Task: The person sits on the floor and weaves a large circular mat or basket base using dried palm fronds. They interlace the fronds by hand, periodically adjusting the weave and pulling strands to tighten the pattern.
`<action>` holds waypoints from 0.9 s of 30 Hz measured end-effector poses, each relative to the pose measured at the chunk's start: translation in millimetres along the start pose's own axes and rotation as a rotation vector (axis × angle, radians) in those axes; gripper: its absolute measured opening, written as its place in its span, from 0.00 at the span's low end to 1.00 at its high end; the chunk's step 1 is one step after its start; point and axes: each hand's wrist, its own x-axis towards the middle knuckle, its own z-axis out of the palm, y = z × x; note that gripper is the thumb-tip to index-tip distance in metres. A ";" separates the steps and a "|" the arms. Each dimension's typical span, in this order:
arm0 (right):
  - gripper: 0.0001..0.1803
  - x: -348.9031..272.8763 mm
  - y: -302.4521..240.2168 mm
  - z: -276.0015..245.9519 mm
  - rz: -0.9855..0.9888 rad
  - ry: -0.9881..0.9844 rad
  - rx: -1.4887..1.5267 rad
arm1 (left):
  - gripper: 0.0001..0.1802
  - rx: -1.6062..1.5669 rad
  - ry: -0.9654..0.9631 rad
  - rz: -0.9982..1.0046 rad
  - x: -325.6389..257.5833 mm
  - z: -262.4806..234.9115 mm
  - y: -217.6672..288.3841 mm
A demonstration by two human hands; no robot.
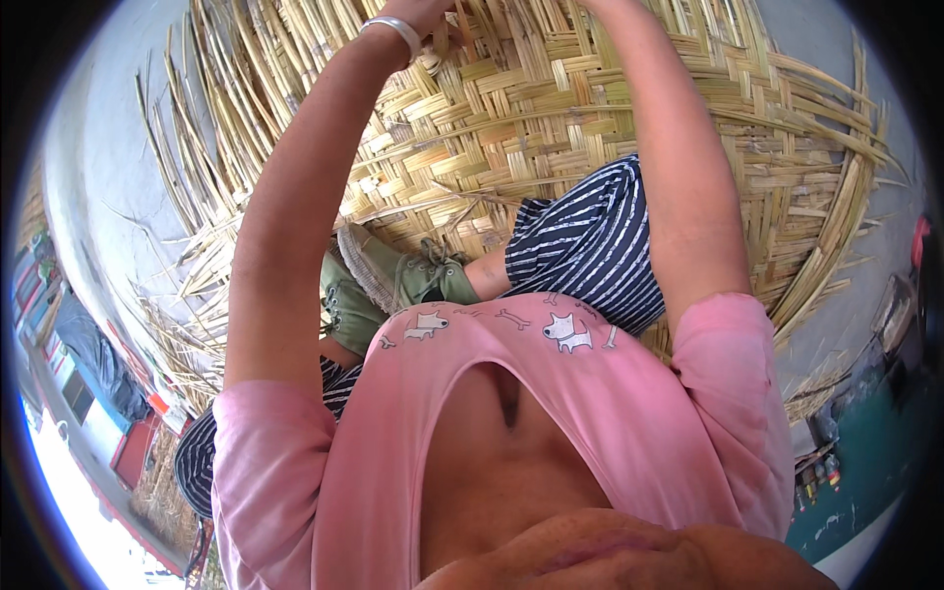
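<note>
The left hand (421, 12) is at the far edge of the view, over the woven mat (551, 128) and apparently touching it; its fingers are partly cut off, so I cannot tell whether they are open or closed on a strip. A silver bracelet (400, 31) circles that wrist. The right arm (683, 147) reaches across the mat too, but its hand lies beyond the far edge, its state hidden. The pale straw mat spreads under both arms, tightly woven in the middle, with long loose strips (265, 74) fanning out at far left. Nearer are striped trousers (590, 241), green lace-up shoes (418, 280) and a pink shirt (580, 393). Grey floor (108, 128) shows to the left.
</note>
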 end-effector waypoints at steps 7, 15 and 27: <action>0.12 26.1 30.8 16.7 -0.030 -0.075 0.189 | 0.14 -0.175 -0.098 0.057 -17.4 -0.9 -4.6; 0.13 23.5 33.5 3.1 0.024 -0.187 0.365 | 0.14 -0.494 -0.113 -0.007 -12.6 11.8 -16.3; 0.24 5.5 19.4 -16.4 0.085 -0.212 0.899 | 0.22 -0.551 -0.306 -0.030 7.8 0.2 -32.4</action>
